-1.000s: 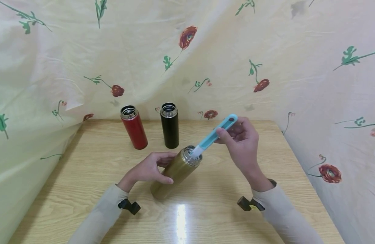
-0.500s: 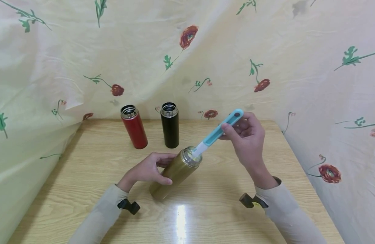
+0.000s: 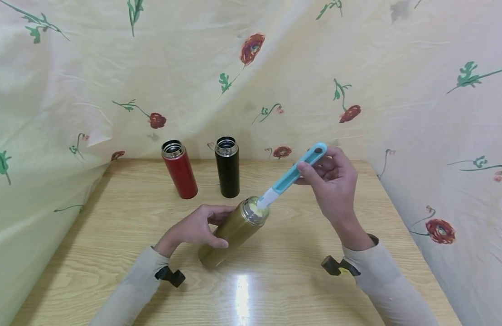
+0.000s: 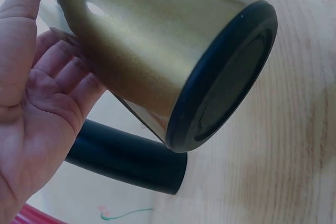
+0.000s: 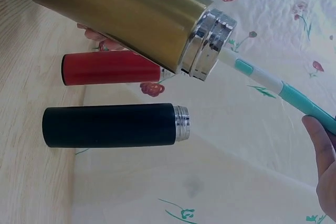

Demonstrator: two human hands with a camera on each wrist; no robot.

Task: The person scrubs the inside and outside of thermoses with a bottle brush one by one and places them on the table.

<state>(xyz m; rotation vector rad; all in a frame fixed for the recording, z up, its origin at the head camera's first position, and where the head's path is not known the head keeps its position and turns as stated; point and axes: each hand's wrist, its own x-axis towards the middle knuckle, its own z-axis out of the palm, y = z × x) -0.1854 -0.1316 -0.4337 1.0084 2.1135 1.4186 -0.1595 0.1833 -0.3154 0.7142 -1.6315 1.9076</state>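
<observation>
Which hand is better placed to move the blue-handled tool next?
Probably the right hand: it grips the blue-handled tool, while the left hand holds the gold bottle tilted.

Head cam looks forward-down toward far edge of table [image 3: 124, 213]. Wrist cams sit close, sharing gold bottle [image 5: 123, 17]: left base-side, right mouth-side.

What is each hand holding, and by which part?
The left hand holds the gold bottle round its body; the right hand grips the tool by its blue handle.

Long pale sleeves [image 3: 391, 290], black straps [image 3: 163, 273] circling both cuffs [image 3: 360, 253] with dark blocks [image 3: 178, 278], a yellow mark [image 3: 344, 270] on the right.
</observation>
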